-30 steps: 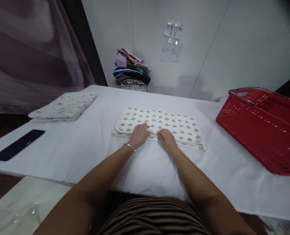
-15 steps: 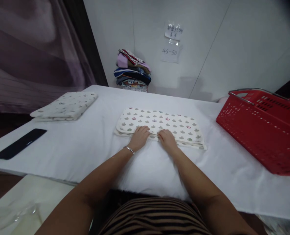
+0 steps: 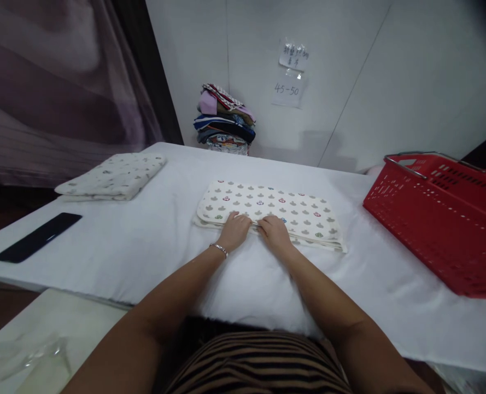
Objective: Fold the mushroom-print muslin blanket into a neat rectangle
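A folded white cloth (image 3: 267,200) with a small grey, red, blue and green print lies lengthwise across the table before me. My left hand (image 3: 235,231), with a silver bracelet at the wrist, is closed on the middle of its near edge. Right beside it, my right hand (image 3: 274,232) pinches the same edge, the fingertips of both hands almost meeting. Several layers show along that near edge. The fabric under my fingers is partly hidden.
A second folded printed cloth (image 3: 115,176) lies at the table's left, with a flat black object (image 3: 37,237) in front of it. At right stands a red basket (image 3: 431,224) with metal handles. A pile of folded fabrics (image 3: 225,121) stands by the wall under paper notes (image 3: 287,90).
My right hand has slid slightly left along the near edge, closing the gap to my left hand. The cloth itself stays folded in place; the view has shifted a little.
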`<state>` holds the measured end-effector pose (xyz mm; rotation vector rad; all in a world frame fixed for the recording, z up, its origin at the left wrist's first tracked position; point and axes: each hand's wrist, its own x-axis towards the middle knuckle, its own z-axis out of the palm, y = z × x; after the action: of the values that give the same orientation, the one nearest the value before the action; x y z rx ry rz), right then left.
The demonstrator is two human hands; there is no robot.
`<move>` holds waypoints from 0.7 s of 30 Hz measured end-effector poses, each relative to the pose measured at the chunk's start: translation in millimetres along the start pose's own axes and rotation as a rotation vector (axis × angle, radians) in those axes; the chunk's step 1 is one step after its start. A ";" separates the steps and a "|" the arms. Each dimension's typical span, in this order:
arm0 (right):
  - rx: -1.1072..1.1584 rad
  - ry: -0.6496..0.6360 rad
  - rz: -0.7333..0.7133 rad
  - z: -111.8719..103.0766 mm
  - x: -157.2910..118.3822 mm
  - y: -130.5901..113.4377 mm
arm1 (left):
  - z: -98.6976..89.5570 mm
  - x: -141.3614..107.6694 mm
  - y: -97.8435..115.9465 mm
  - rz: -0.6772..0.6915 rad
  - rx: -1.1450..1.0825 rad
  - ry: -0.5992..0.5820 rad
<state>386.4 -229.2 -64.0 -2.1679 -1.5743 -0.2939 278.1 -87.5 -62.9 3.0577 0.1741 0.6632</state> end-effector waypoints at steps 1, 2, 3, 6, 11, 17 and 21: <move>-0.011 -0.004 0.000 0.3 0.8 -0.3 | -0.4 0.1 0.4 -0.004 0.002 -0.001; -0.019 -0.011 -0.002 0.7 1.3 -0.2 | -0.9 0.1 0.8 -0.006 0.001 -0.004; -0.027 -0.016 -0.003 1.2 1.7 0.1 | -1.4 -0.1 1.3 -0.009 -0.005 -0.009; -0.040 -0.020 0.000 3.1 2.1 1.9 | -2.2 -1.8 2.1 -0.031 -0.058 -0.024; 0.013 -0.019 -0.008 5.6 1.9 5.5 | -1.5 -5.7 -1.3 -0.069 -0.125 -0.007; 0.065 -0.003 0.003 4.0 2.3 5.3 | -4.8 -7.7 -6.2 -0.054 -0.148 0.026; 0.090 -0.011 0.007 2.2 2.8 3.9 | -4.6 -7.7 -6.7 -0.033 -0.186 0.089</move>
<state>390.8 -226.8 -65.7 -2.1091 -1.5557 -0.2060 268.4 -81.8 -62.1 2.8448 0.1535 0.7679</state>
